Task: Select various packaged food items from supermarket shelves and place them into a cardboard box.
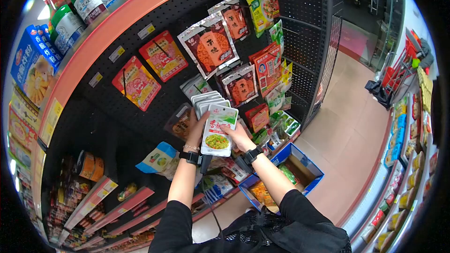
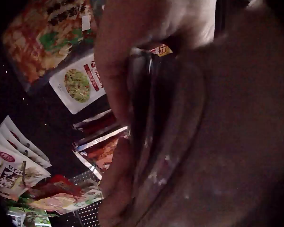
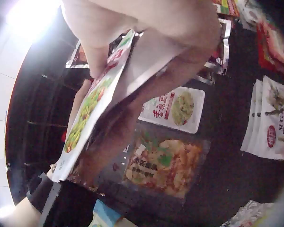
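Observation:
A white packet with a green food picture [image 1: 217, 131] faces up in the head view, held between both hands. My left hand [image 1: 196, 129] grips a fanned stack of similar white packets [image 1: 206, 97] from the left side. My right hand [image 1: 238, 136] pinches the front packet at its right edge, thumb on its face. In the right wrist view the packet [image 3: 92, 106] is seen edge-on, with the right hand [image 3: 146, 28] curled over it. The left hand [image 2: 118, 61] fills much of the dark left wrist view; its packets are hard to make out there.
Red-and-silver packets [image 1: 211, 44] and red-yellow packets [image 1: 136, 83] hang on the black pegboard. A clear food packet [image 3: 163, 165] hangs beside a white one [image 3: 177, 109]. A blue-edged box [image 1: 304, 168] with packets stands low at the right. Jars [image 1: 86, 2] line the upper shelf.

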`<state>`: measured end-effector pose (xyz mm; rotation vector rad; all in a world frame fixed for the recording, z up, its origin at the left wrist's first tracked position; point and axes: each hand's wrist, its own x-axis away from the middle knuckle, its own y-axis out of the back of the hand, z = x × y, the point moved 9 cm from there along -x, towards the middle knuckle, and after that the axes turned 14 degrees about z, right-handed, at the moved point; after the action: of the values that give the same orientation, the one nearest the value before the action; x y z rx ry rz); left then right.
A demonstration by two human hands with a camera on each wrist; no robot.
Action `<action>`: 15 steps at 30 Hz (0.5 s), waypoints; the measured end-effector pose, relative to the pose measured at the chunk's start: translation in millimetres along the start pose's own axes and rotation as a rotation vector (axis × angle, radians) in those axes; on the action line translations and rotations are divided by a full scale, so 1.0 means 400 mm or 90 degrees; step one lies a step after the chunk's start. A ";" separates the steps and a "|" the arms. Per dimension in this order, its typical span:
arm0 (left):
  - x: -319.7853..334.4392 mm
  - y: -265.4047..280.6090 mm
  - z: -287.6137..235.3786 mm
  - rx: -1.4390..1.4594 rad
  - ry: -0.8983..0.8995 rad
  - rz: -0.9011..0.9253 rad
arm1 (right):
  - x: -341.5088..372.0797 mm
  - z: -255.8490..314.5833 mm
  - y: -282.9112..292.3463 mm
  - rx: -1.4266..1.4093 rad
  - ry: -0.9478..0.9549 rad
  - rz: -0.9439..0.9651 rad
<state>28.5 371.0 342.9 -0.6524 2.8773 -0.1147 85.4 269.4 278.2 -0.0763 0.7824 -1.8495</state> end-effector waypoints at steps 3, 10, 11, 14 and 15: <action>0.011 -0.012 -0.006 0.008 0.004 -0.012 | 0.011 0.023 -0.008 0.016 -0.001 0.018; 0.024 -0.022 0.008 0.025 0.008 0.014 | 0.032 0.038 -0.011 0.026 -0.034 0.023; 0.026 -0.022 0.011 0.026 0.009 0.014 | 0.036 0.042 -0.011 0.045 -0.033 0.021; 0.029 -0.020 0.022 0.013 0.006 0.003 | 0.048 0.061 -0.014 0.054 -0.015 0.015; 0.028 -0.021 0.026 0.014 0.002 0.006 | 0.051 0.063 -0.011 0.054 -0.014 0.013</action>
<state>24.3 358.4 331.9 -0.6360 2.8767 -0.1465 83.3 240.9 294.3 -0.0345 0.6867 -1.8574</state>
